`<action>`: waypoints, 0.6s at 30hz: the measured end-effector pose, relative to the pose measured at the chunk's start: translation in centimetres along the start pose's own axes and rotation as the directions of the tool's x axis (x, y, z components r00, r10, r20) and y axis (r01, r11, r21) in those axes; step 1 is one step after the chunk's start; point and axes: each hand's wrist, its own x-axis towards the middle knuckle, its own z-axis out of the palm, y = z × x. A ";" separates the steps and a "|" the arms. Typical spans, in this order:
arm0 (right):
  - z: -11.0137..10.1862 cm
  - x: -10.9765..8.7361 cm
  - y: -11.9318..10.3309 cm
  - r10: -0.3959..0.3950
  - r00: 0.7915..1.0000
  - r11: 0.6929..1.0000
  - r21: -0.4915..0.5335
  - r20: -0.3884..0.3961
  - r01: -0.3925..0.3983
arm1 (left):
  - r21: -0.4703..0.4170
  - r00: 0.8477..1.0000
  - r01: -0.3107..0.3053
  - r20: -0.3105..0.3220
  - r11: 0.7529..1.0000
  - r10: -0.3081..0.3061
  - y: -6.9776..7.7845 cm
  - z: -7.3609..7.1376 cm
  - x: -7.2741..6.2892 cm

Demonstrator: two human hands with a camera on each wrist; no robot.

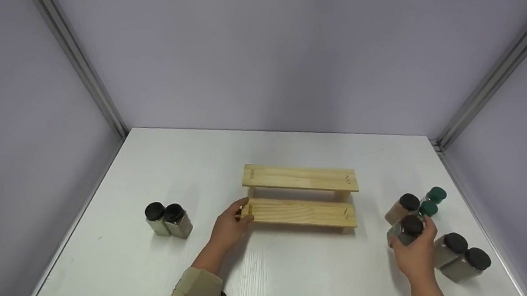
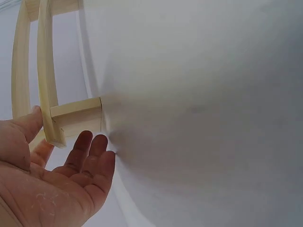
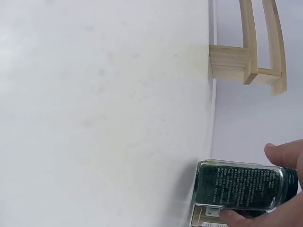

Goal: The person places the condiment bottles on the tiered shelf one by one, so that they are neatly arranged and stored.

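Note:
A two-step wooden rack [image 1: 305, 213] stands mid-table. At the left end of its lower step, my left hand [image 1: 231, 228] pinches the board between thumb and forefinger. The left wrist view shows that hand [image 2: 61, 184] with its other fingers loosely bent beside the rack's leg [image 2: 78, 113]. Over on the right, my right hand [image 1: 417, 254] grips a square glass spice jar [image 1: 400, 231] near its dark lid. Dark green flakes and white print show on this jar [image 3: 236, 187] in the right wrist view.
Behind the held jar stand a black-lidded jar [image 1: 402, 208] and two green-capped bottles [image 1: 434, 195]. Two more black-lidded jars [image 1: 461, 267] are right of my right hand. Another pair of black-lidded jars [image 1: 168, 223] stands at left. Pale walls enclose the white table [image 1: 310, 274].

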 end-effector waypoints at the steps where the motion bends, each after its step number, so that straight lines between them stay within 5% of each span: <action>1: 0.0 0.1 0.0 0.005 1.000 1.000 -0.006 0.009 -0.005 | -0.011 1.000 0.003 0.003 1.000 -0.003 -0.1 0.0 0.0; 11: -0.2 0.2 0.9 0.023 0.999 1.000 -0.019 0.027 -0.022 | -0.136 0.998 0.007 0.057 0.991 0.000 -0.8 -0.4 0.0; 18: -0.2 0.3 1.0 -0.012 0.999 1.000 0.006 -0.044 0.012 | -0.191 0.997 -0.041 0.056 0.981 0.053 -1.4 -0.7 0.5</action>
